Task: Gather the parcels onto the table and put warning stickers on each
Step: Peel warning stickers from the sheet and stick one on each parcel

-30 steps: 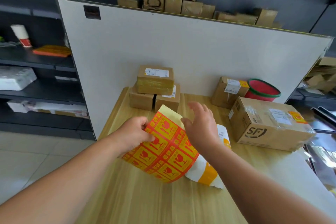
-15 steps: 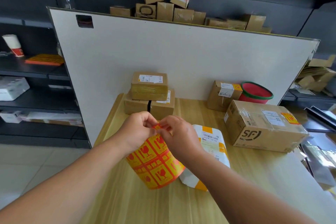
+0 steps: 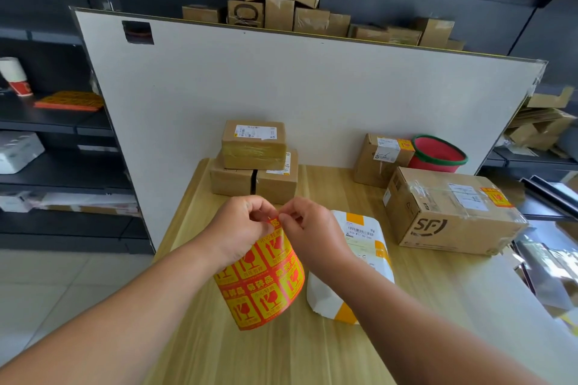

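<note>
Far left, off the table: dark metal shelving [image 3: 56, 122] with a flat orange pad [image 3: 70, 101] on one shelf.

Light wooden table [image 3: 312, 353] in front of me, a white upright board [image 3: 312, 97] behind it.

Back left of the table: three small brown cardboard boxes in a stack [image 3: 254, 162], two side by side below, one across the top with a white label facing up.

My left hand [image 3: 240, 231] is closed on the upper edge of the curled sheet of orange-and-yellow fragile stickers [image 3: 266, 275], thumb and fingers pinched tight. The sheet hangs down from that pinch, bowed outward, over the table.

My right hand [image 3: 312, 228] meets the left at the sheet's top corner. Thumb and forefinger are nipped together on a small bit of sticker edge; other fingers loosely curled. Cannot tell whether the sticker has lifted from its backing.

Just right of the sheet, under my right forearm: a white-and-yellow plastic mailer bag [image 3: 359, 259] lying flat, barcode label up.

Right side: a large brown cardboard carton with black lettering [image 3: 450, 212], an orange sticker on its top. Behind it a smaller brown box [image 3: 381, 159], also with an orange sticker, touching a red basin with a green rim [image 3: 438, 155].
</note>
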The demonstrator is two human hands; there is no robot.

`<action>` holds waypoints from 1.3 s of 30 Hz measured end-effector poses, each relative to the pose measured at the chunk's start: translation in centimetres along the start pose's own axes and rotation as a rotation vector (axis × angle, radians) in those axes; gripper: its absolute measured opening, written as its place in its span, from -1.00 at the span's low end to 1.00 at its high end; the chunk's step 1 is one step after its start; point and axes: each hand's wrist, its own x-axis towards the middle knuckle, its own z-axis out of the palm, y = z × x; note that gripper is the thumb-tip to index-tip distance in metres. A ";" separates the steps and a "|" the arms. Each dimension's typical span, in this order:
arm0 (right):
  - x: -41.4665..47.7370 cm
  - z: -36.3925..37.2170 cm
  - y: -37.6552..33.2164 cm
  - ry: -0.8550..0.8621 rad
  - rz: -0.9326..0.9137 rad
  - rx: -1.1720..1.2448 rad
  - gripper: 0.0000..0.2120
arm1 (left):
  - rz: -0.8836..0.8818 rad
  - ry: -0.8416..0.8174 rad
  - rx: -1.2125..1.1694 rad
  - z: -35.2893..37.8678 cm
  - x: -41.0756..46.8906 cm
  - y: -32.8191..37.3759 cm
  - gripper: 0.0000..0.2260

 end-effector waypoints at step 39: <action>3.1 0.8 5.5 0.163 0.444 0.344 -0.85 | -0.764 0.197 -0.374 1.1 5.3 -14.3 -0.86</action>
